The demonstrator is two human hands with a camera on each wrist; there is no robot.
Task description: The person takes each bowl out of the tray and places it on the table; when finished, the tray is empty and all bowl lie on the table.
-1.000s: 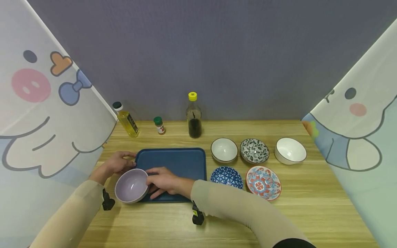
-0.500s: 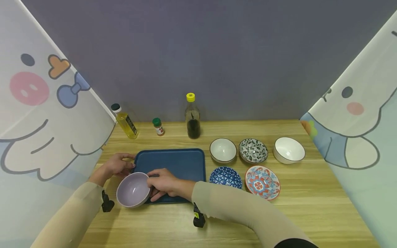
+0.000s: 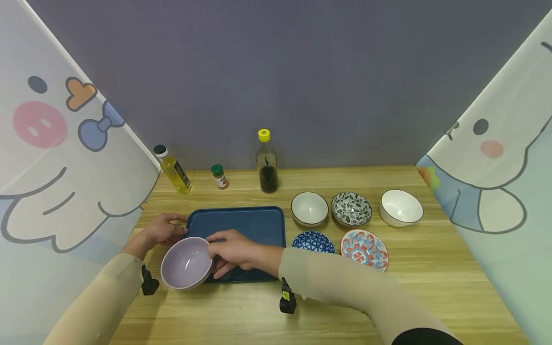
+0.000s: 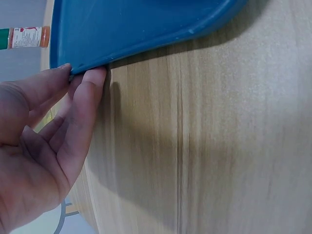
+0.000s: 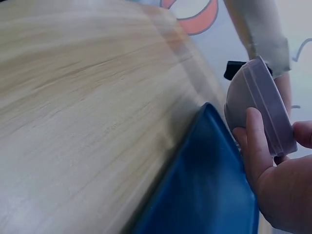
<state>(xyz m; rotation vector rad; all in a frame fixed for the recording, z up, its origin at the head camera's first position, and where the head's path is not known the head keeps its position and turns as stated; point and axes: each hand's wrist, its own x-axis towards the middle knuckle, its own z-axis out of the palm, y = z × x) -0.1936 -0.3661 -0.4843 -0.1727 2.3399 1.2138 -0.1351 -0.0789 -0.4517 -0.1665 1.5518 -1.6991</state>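
In the head view my right hand (image 3: 235, 250) holds a lilac bowl (image 3: 186, 264) by its right side. The thumb is at the rim and the other fingers lie against the outer wall, as the right wrist view shows of the bowl (image 5: 256, 105). The bowl is held over the near left corner of a dark blue rectangular tray (image 3: 241, 225) and overhangs its edge. At the tray's left edge my left hand (image 3: 163, 229) pinches the rim. In the left wrist view its thumb is on top of the tray (image 4: 122, 29) and fingertips reach under the edge.
To the right stand a white bowl (image 3: 309, 209), a leaf-patterned bowl (image 3: 351, 209), a deeper white bowl (image 3: 401, 208), a blue-patterned dish (image 3: 313, 241) and a red-and-blue dish (image 3: 364, 249). Behind the tray are an oil bottle (image 3: 176, 173), a green-capped jar (image 3: 220, 177) and a yellow-capped bottle (image 3: 268, 172).
The bowl has shifted slightly to the right and toward me with my right hand. The right forearm has moved a little to the right. My left hand stays at the tray's edge.
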